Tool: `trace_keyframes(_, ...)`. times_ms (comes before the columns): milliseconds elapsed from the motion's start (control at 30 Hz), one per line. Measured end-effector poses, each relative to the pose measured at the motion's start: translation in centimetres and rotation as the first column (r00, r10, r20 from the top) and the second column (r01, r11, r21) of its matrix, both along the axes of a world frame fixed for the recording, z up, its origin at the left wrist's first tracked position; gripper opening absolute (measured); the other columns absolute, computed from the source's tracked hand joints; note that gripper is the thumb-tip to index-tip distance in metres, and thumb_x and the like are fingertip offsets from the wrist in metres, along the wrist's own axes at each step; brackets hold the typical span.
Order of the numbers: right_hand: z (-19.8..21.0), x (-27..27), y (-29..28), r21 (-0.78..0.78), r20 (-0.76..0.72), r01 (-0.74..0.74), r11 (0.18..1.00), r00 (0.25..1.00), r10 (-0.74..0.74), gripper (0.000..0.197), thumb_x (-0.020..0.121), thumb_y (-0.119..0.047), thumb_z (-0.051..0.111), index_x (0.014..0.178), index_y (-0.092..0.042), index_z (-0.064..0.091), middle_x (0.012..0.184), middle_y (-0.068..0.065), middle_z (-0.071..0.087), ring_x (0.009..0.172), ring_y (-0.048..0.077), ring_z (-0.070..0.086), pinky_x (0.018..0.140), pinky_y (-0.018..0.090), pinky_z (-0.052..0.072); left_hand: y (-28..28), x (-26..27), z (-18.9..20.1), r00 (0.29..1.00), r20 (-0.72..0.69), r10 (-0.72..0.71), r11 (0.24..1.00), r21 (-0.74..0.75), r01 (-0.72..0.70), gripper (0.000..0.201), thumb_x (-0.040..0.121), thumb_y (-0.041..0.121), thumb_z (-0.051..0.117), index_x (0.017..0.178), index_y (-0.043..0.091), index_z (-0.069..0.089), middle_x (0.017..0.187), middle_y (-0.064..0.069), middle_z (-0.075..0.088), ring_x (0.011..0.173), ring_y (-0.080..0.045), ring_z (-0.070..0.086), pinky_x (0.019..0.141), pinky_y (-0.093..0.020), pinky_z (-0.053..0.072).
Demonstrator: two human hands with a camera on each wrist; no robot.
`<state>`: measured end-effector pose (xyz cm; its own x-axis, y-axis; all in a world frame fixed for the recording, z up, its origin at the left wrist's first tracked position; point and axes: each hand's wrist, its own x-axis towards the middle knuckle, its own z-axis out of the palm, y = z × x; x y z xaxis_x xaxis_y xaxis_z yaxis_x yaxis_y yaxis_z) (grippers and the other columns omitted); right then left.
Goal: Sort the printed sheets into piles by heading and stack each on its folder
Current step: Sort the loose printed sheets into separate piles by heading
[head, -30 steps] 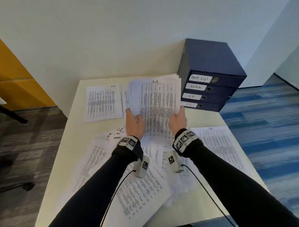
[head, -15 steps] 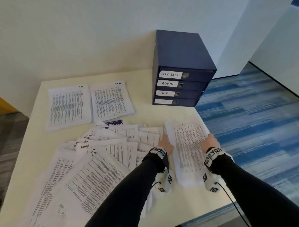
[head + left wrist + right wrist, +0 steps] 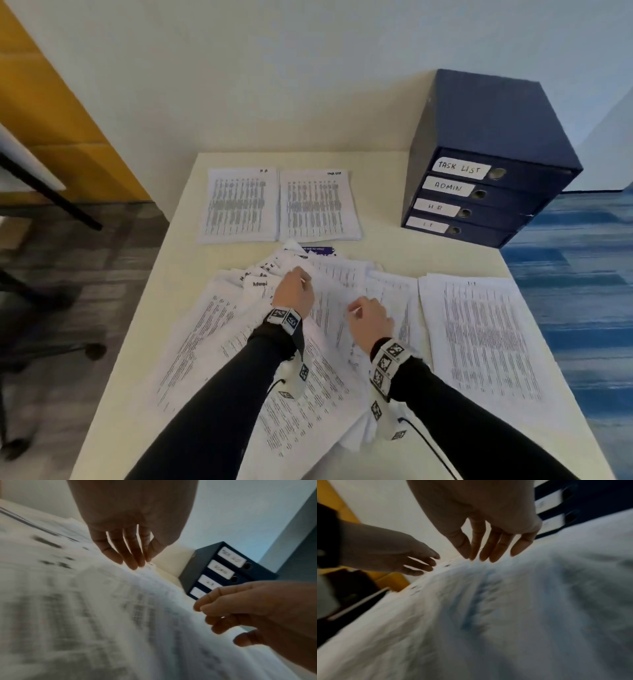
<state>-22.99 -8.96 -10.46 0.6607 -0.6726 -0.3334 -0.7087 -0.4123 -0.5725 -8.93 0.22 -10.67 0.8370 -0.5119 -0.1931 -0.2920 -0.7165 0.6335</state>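
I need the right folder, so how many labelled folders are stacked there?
4, in the blue stack: TASK LIST on top, ADMIN, HR, then a blurred bottom label.

Sheets (image 3: 479, 335), folders (image 3: 479, 192) on table (image 3: 178, 274)

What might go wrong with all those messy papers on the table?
1. The loose heap of sheets overlaps and hangs near the table's front edge, so some may slide off as the left hand and right hand dig in.
2. The neat pile on the right lies close to the table's right side; a bump might knock it off.
3. The headings look small, so a sheet may land on the wrong pile.
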Motion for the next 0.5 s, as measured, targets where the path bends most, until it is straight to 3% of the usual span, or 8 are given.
trace_keyframes(67,-0.8,1.5,3.1,0.103,0.044,-0.048,0.993,0.998,0.044,0.003,0.088,-0.025,0.055,0.089,-0.024,0.053,0.091,-0.003,0.053,0.086,0.018,0.056,0.084,0.037,0.049,3.8,1.6,-0.4,0.997,0.066,0.027,0.991,0.126,-0.035,0.013,0.093,0.018,0.044,0.105,0.016,0.05,0.104,-0.004,0.054,0.096,-0.026,0.055,0.081,-0.037,0.047)
trace_keyframes(133,-1.6,2.4,5.2,0.139,-0.016,-0.134,0.981,0.99,0.138,0.024,0.084,-0.036,0.062,0.1,-0.021,0.052,0.102,0.001,0.053,0.093,0.02,0.054,0.085,0.038,0.05,7.2,2.7,-0.8,0.996,0.083,0.024,0.973,0.229,-0.042,0.019,0.092,0.021,0.046,0.111,0.017,0.048,0.109,-0.002,0.048,0.1,-0.024,0.051,0.085,-0.037,0.045)
trace_keyframes(267,-3.0,2.8,7.2,-0.001,-0.246,-0.218,0.976,0.946,0.211,0.056,0.076,-0.05,0.069,0.116,-0.022,0.041,0.117,0.003,0.041,0.111,0.022,0.043,0.089,0.041,0.048,11.3,3.1,-2.0,0.996,0.037,-0.078,0.962,0.266,0.065,0.025,0.089,0.02,0.05,0.114,0.017,0.049,0.112,-0.004,0.049,0.098,-0.021,0.051,0.087,-0.034,0.046)
trace_keyframes(500,-3.7,3.3,7.6,-0.053,-0.295,-0.178,0.983,0.943,0.155,0.06,0.073,-0.048,0.073,0.117,-0.021,0.042,0.123,0.005,0.041,0.116,0.024,0.04,0.092,0.046,0.045,12.4,2.5,-2.8,0.97,0.105,-0.219,0.93,0.324,0.175,0.031,0.094,0.031,0.05,0.122,0.017,0.052,0.121,-0.005,0.042,0.111,-0.022,0.044,0.093,-0.034,0.045)
